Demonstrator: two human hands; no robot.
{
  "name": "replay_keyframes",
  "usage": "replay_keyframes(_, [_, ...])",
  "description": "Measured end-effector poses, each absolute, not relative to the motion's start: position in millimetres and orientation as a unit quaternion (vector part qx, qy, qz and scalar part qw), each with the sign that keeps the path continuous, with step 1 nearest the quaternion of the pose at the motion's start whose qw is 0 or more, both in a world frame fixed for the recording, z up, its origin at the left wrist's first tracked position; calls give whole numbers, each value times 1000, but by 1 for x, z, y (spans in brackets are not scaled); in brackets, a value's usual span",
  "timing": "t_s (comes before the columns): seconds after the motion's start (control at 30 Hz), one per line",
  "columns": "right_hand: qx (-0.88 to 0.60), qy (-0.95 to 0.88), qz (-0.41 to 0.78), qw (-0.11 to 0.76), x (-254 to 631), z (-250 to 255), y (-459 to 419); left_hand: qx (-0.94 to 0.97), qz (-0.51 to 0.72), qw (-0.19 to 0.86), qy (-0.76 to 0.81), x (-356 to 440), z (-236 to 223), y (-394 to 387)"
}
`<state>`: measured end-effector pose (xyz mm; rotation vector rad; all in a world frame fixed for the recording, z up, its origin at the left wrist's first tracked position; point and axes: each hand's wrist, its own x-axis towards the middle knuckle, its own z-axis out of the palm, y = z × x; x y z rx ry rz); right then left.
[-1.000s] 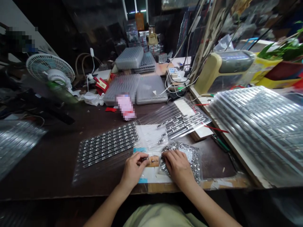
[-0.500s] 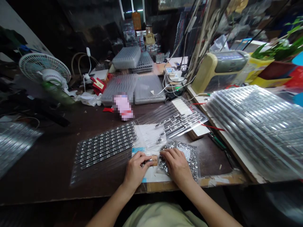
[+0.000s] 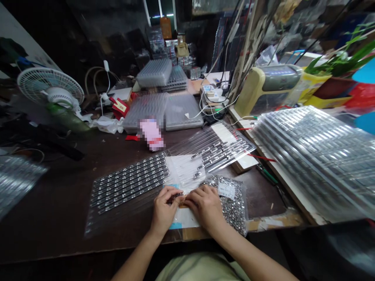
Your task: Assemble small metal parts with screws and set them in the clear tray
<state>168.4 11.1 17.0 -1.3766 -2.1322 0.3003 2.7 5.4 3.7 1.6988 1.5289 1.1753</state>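
Observation:
My left hand (image 3: pixel 164 210) is closed in a pinch on a small metal part (image 3: pixel 179 194), over a small wooden block (image 3: pixel 184 203). The fingertips of my right hand (image 3: pixel 207 207) are pressed together and meet it there; what they hold is too small to make out. Beneath both hands lies a white and blue sheet (image 3: pixel 187 220). To the right is a clear bag of small shiny metal pieces (image 3: pixel 236 210), partly behind my right hand. A clear ribbed tray (image 3: pixel 129 181) on the left holds rows of dark and silver parts.
Behind the hands a second clear tray (image 3: pixel 225 150) has several parts scattered along its grooves. Stacked clear trays (image 3: pixel 316 156) fill the right side beside green-handled pliers (image 3: pixel 268 175). A fan (image 3: pixel 52 88) stands at far left. The table's front edge (image 3: pixel 193 234) is close.
My right hand has moved left from the bag of metal pieces to meet my left hand over the wooden block. My left hand stays near the block. The view has shifted slightly.

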Motion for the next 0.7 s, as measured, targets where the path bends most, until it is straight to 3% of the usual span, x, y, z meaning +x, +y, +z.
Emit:
replay_keyframes(0.43, [-511, -830, -19, 224, 194, 17, 11, 624, 435, 306, 573, 7, 5, 5])
replay_keyframes(0.7, [-494, -852, -37, 166, 197, 12, 14, 619, 424, 314, 582, 6, 12, 11])
